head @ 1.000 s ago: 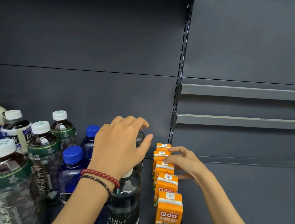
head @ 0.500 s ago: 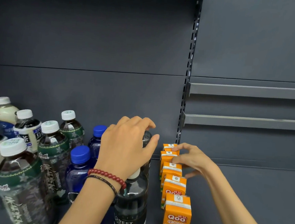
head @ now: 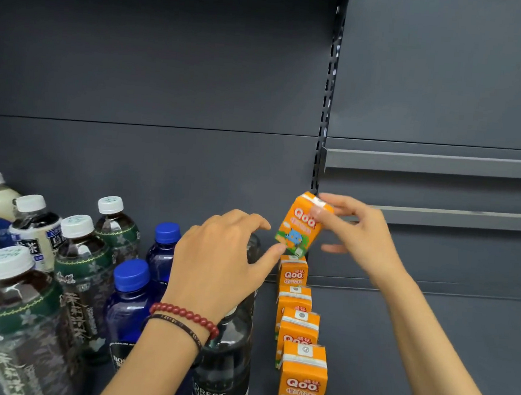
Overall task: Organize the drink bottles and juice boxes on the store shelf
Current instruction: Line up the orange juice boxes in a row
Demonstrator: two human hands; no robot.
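Note:
My right hand (head: 354, 232) pinches an orange Qoo juice box (head: 300, 227) by its top and holds it tilted in the air above the far end of the box row. Several more orange juice boxes (head: 297, 331) stand in a single row on the dark shelf (head: 412, 349), running from front to back. My left hand (head: 219, 265) is spread over the top of a dark soda bottle (head: 224, 369), with its thumb tip near the lifted box. Blue water bottles (head: 132, 299) and green-labelled tea bottles (head: 82, 261) stand to the left.
White-capped milk tea bottles (head: 33, 232) crowd the far left. A slotted upright (head: 326, 115) divides the back panel. Two grey rails (head: 436, 164) cross the right bay. The shelf surface to the right of the box row holds nothing.
My right hand has lifted one juice box off the far end of the row and raised it, tilted. The left hand stays over the dark bottle.

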